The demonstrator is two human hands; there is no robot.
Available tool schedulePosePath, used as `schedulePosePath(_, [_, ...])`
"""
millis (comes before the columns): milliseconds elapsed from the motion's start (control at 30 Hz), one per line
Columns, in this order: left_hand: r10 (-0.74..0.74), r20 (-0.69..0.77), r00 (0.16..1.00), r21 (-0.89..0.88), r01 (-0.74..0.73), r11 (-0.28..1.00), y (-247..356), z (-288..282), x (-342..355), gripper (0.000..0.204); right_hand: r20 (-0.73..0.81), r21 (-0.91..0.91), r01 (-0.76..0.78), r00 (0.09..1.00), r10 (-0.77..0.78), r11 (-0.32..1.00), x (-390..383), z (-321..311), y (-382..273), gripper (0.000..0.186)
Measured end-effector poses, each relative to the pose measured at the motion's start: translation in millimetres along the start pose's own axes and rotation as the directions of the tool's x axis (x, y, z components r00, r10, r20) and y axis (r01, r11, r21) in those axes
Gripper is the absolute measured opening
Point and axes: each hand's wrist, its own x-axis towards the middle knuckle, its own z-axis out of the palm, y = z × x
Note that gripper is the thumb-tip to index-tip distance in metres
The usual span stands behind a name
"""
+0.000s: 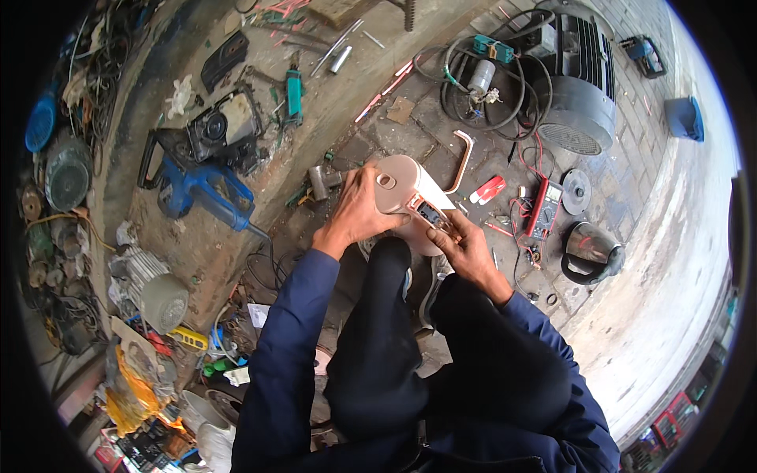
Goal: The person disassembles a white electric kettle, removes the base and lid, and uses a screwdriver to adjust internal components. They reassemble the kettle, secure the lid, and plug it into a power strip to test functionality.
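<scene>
Just beyond the knees [390, 260], the pink appliance [404, 183] is held from both sides: left hand [361, 209] clamped on its left, right hand [467, 248] gripping its lower right, beside a dark opening [428, 211].

1. My knees [386, 276] block the way back to me.
2. A metal tool with a round head [319, 182] is in the way by my left hand [361, 211].
3. A bent rod [463, 163] is in the way up ahead.
4. The red meter [544, 209] and the kettle [590, 248] crowd the right of my right hand [469, 251].
5. Past the kettle, the pale strip [643, 315] has lots of room.
</scene>
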Motion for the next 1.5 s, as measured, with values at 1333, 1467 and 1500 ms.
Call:
schedulePosePath(1333, [0.083, 0.027, 0.996, -0.404, -0.065, 0.913, -31, 5, 1, 0.091, 0.330, -0.256, 0.155, 0.942, -0.065, 0.954, -1, -15, -3, 0.047])
schedulePosePath(1467, [0.057, 0.000, 0.998, -0.384, -0.053, 0.922, -25, 8, -6, 0.100, 0.360, -0.208, 0.118, 0.932, -0.036, 0.971, -3, -19, -9, 0.048])
schedulePosePath(1500, [0.059, -0.017, 0.998, -0.375, -0.061, 0.925, -23, 9, -7, 0.102, 0.351, -0.143, 0.062, 0.936, -0.008, 0.988, -3, -18, -11, 0.049])
